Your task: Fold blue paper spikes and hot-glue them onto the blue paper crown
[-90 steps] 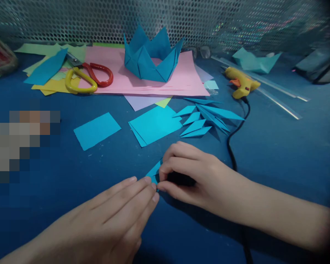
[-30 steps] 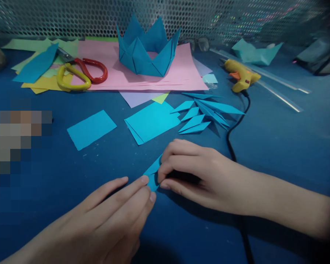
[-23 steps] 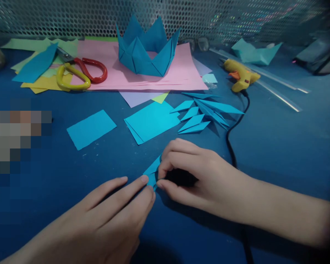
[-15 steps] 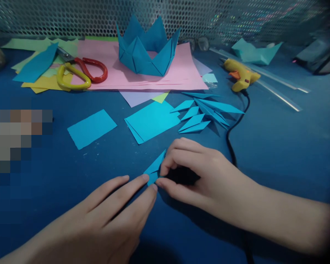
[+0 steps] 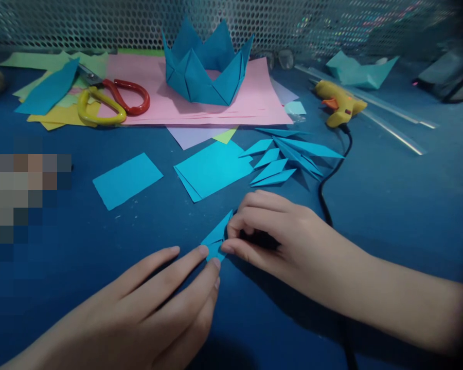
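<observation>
A small strip of blue paper point(image 5: 218, 237), folded to a point, lies on the dark blue table between my hands. My left hand point(image 5: 158, 298) reaches in from the lower left, its fingers stretched out and the fingertips pressing on the paper's lower left edge. At the paper's right side, my right hand point(image 5: 281, 226) has thumb and bent fingers closed together on its edge. Just beyond are a flat blue rectangle point(image 5: 128, 181), a stack of blue sheets point(image 5: 212, 174) and several folded blue pointed pieces point(image 5: 273, 173).
Farther back, a blue paper crown point(image 5: 191, 77) stands on pink sheets point(image 5: 146, 114). Red-and-yellow scissors point(image 5: 118, 96) lie left of it. A yellow glue gun point(image 5: 341, 105) with a black cord point(image 5: 324, 200) and clear glue sticks point(image 5: 397, 134) are at right. A blurred-out patch covers the left edge.
My right thumb and fingers have shifted slightly up and closer together at the paper's edge. More of my left hand's lower fingers shows; the paper has stayed in place.
</observation>
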`<state>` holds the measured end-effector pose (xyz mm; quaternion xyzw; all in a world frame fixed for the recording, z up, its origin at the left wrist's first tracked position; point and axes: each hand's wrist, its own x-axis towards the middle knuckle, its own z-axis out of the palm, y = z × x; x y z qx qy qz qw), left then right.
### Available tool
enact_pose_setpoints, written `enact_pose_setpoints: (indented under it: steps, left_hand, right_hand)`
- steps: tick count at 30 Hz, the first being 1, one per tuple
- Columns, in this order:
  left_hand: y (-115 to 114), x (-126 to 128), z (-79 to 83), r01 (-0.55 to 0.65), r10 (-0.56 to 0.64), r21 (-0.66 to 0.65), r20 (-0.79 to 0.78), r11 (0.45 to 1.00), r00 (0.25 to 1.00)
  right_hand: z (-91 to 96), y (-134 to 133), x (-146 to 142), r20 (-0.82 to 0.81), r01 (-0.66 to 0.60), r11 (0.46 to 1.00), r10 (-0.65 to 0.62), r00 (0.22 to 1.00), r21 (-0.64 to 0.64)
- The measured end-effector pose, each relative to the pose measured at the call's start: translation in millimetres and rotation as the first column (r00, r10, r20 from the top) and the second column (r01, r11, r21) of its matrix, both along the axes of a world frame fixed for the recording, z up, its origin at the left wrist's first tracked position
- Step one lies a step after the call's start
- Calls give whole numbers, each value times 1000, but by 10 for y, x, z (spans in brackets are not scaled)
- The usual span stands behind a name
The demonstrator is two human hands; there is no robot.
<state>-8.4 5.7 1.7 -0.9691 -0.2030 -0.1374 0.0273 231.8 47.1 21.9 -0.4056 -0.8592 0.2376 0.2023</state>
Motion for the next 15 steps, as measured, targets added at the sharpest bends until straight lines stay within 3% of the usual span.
enact_pose_setpoints:
  steps: [9, 15]
  left_hand:
    - [-5, 42, 41, -12, 11, 52, 16, 999, 1000]
    - [-45, 16, 19, -9, 8, 83, 7, 996, 1000]
  right_hand:
    - [32, -28, -3, -21, -2, 1000, 2, 1000, 10]
    - [35, 32, 22, -90, -117, 992, 113, 990, -42]
